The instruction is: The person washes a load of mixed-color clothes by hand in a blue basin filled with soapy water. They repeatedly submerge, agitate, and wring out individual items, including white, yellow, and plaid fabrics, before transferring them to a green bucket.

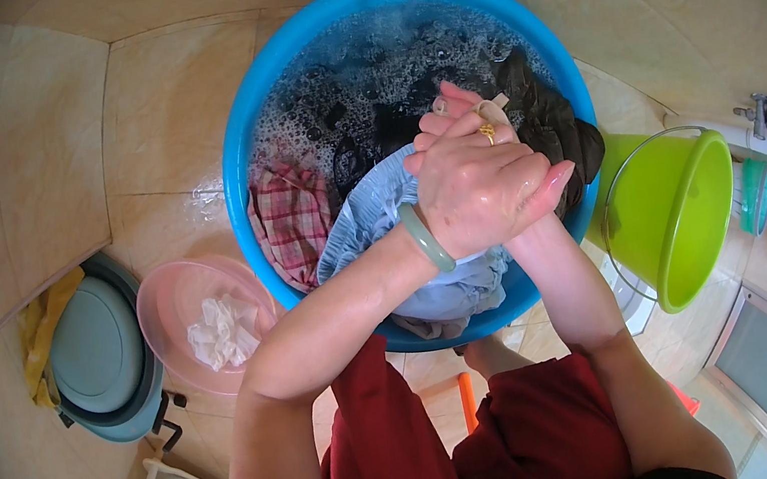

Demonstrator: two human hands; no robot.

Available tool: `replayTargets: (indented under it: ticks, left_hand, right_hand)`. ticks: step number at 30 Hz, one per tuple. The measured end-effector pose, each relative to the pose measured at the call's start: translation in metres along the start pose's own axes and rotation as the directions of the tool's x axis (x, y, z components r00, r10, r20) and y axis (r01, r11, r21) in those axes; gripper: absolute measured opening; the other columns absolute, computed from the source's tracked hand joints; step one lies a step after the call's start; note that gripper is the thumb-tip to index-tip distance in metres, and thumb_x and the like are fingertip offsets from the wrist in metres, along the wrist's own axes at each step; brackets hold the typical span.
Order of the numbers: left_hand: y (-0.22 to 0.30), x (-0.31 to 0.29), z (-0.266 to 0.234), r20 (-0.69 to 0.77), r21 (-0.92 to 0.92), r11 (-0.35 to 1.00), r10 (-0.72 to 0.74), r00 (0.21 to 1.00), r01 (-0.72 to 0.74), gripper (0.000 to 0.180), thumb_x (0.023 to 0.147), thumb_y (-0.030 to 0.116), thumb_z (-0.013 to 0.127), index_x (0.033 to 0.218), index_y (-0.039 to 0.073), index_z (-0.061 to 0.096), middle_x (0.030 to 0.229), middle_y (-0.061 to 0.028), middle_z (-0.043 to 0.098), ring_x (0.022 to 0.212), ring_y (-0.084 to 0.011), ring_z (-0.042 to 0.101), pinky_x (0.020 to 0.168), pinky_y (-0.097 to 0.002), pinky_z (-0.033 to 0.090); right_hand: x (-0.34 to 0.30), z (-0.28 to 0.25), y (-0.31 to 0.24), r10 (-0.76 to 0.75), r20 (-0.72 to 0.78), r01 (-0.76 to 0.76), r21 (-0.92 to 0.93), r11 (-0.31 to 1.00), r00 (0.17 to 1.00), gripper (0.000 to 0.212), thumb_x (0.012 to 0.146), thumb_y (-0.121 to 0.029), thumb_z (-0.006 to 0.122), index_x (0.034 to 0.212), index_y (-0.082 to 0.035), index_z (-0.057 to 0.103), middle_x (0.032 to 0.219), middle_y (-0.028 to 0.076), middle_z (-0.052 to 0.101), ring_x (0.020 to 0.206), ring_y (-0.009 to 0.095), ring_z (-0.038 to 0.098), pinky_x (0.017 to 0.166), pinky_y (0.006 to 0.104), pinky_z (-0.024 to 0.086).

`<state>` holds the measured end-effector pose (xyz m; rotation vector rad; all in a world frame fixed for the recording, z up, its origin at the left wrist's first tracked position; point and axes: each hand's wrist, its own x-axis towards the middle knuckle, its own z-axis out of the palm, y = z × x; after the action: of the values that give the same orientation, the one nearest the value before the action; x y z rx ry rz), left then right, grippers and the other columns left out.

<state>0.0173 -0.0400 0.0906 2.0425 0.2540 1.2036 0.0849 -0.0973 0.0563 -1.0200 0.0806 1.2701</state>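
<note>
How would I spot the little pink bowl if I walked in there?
Find the big blue tub of soapy water on the tiled floor. Just left of it, beside a grey-green lidded bin, sits the pink bowl. It is the only pink, shallow one, with a crumpled white cloth inside.

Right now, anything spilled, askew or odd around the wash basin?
Nothing stands out. Light blue cloth hangs over the blue basin rim under both hands; the left hand covers the right hand. The green bucket looks tilted.
</note>
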Motion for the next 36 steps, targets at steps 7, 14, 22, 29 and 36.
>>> replayTargets:
  ticks: [7, 14, 22, 29, 36]
  left_hand:
    - [-0.026, -0.011, -0.001, -0.054, -0.218, 0.939, -0.283, 0.958, 0.265, 0.027, 0.086, 0.006, 0.059, 0.060, 0.003, 0.055, 0.056, -0.0056, 0.054, 0.053, -0.0205, 0.055, 0.061, -0.0333, 0.047]
    - [-0.033, -0.015, -0.042, 0.195, -0.847, 0.116, -0.840, 0.506, 0.518, 0.054, 0.095, 0.020, 0.058, 0.140, 0.002, 0.036, 0.134, -0.0117, 0.045, 0.124, -0.0191, 0.044, 0.104, -0.0315, 0.035]
    - [-0.015, -0.005, -0.053, 0.221, -0.841, 0.000, -0.912, 0.344, 0.541, 0.083, 0.084, 0.011, 0.072, 0.147, 0.002, 0.019, 0.139, -0.0135, 0.040, 0.127, -0.0246, 0.043, 0.105, -0.0375, 0.037]
    - [0.009, 0.018, -0.077, 0.383, -0.780, 0.029, -0.767, 0.514, 0.625, 0.066, 0.084, -0.002, 0.052, 0.146, 0.001, 0.026, 0.146, -0.0130, 0.036, 0.133, -0.0269, 0.038, 0.109, -0.0394, 0.033]
    - [0.047, 0.045, -0.096, 0.702, -0.651, -0.355, -0.618, 0.354, 0.670, 0.053, 0.098, 0.027, 0.043, 0.144, 0.005, 0.029, 0.147, -0.0135, 0.034, 0.133, -0.0290, 0.039, 0.108, -0.0500, 0.034]
  right_hand:
    - [0.019, -0.004, 0.012, -0.117, 0.317, -0.026, 0.411, 0.911, 0.941, 0.017, 0.099, -0.027, 0.047, 0.094, -0.012, 0.053, 0.099, 0.005, 0.056, 0.094, 0.018, 0.053, 0.089, 0.0340, 0.044]
    - [0.012, 0.013, -0.025, -0.080, 0.269, -0.052, 0.448, 0.893, 0.960, 0.046, 0.101, -0.019, 0.038, 0.143, -0.003, 0.033, 0.142, 0.017, 0.041, 0.131, 0.029, 0.040, 0.111, 0.0421, 0.030]
    - [-0.013, 0.012, -0.047, -0.058, 0.393, -0.010, 0.170, 0.985, 0.918, 0.065, 0.085, -0.009, 0.044, 0.148, -0.006, 0.026, 0.145, 0.013, 0.036, 0.132, 0.028, 0.038, 0.107, 0.0444, 0.036]
    - [-0.050, 0.018, -0.058, 0.090, 0.357, -0.142, 0.121, 0.982, 0.930, 0.048, 0.093, -0.009, 0.049, 0.140, -0.011, 0.038, 0.138, 0.014, 0.045, 0.126, 0.032, 0.046, 0.101, 0.0540, 0.041]
    - [-0.087, 0.032, -0.067, -0.117, 0.286, -0.007, 0.398, 0.917, 0.951, 0.047, 0.085, -0.001, 0.051, 0.130, -0.012, 0.046, 0.131, 0.012, 0.048, 0.123, 0.028, 0.047, 0.100, 0.0493, 0.041]
